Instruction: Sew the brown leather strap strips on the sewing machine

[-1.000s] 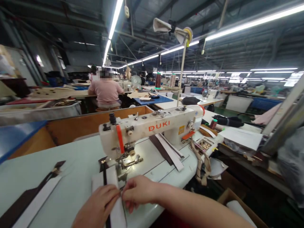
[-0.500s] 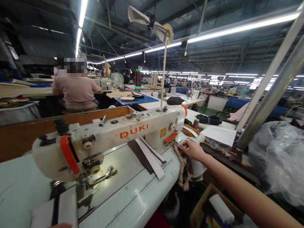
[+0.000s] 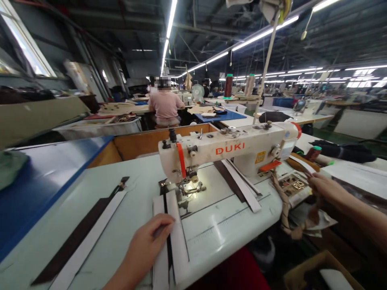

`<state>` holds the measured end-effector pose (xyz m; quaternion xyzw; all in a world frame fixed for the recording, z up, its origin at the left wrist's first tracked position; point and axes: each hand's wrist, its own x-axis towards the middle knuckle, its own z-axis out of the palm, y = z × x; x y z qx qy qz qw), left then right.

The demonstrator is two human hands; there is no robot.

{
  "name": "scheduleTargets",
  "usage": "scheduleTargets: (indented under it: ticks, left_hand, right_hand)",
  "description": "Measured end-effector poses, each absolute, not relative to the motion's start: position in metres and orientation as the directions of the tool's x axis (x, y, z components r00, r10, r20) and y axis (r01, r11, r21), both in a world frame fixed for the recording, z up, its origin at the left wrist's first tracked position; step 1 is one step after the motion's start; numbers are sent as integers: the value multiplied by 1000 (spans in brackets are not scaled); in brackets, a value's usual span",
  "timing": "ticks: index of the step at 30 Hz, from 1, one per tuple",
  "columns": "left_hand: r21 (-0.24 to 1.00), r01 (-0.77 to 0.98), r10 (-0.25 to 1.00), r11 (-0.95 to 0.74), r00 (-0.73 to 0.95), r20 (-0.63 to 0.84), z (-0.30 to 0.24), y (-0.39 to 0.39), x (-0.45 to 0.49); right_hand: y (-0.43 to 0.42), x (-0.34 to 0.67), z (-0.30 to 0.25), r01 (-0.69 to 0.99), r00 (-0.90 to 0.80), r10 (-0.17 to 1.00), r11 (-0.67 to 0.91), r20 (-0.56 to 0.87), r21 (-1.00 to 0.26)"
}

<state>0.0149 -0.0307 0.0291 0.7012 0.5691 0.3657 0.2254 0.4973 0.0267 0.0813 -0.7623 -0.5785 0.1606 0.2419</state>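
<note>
My left hand (image 3: 151, 237) is closed, thumb and fingertips together at the edge of a white-faced strip piece (image 3: 178, 241) with a dark band along its middle. The piece's far end lies by the presser foot of a white DUKI sewing machine (image 3: 208, 149). My right hand (image 3: 328, 189) is closed beside a small parts tray (image 3: 293, 181) with metal pieces in it, at the right end of the machine table. What its fingers hold is too blurred to make out. Beige fabric ties (image 3: 284, 209) hang by the tray.
Dark and white strips (image 3: 90, 237) lie on the table at left; more strips (image 3: 238, 181) lie under the machine arm. A blue-topped table (image 3: 60, 189) adjoins on the left. A cardboard box (image 3: 311, 266) stands low at right. A person (image 3: 165, 106) sits further ahead.
The view has swung left, bringing my left hand and the left-side strips into sight. My right hand has drawn back from the parts tray.
</note>
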Motion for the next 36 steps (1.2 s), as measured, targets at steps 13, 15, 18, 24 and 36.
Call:
scheduleTargets:
  ticks: [13,15,18,24,36]
  left_hand:
    - [842,505,981,-190,71,178,23,-33,12]
    - [855,486,983,-180,68,169,22,-33,12]
    - [872,460,986,-169,70,154,21,-33,12]
    - [892,428,989,-146,82,122,22,-34,12]
    - [902,410,988,-134,130,87,42,-45,11]
  right_hand:
    - [-17,239,54,175,-712,221,-864,-667,-473]
    - [-8,226,49,259,-677,161,-861,-718,-438]
    - [-1,219,48,292,-638,127,-872,-759,-392]
    - [-1,211,53,204,-593,198,-901,-780,-384]
    - [-29,269,62,-274,-380,680,-730,-627,-626]
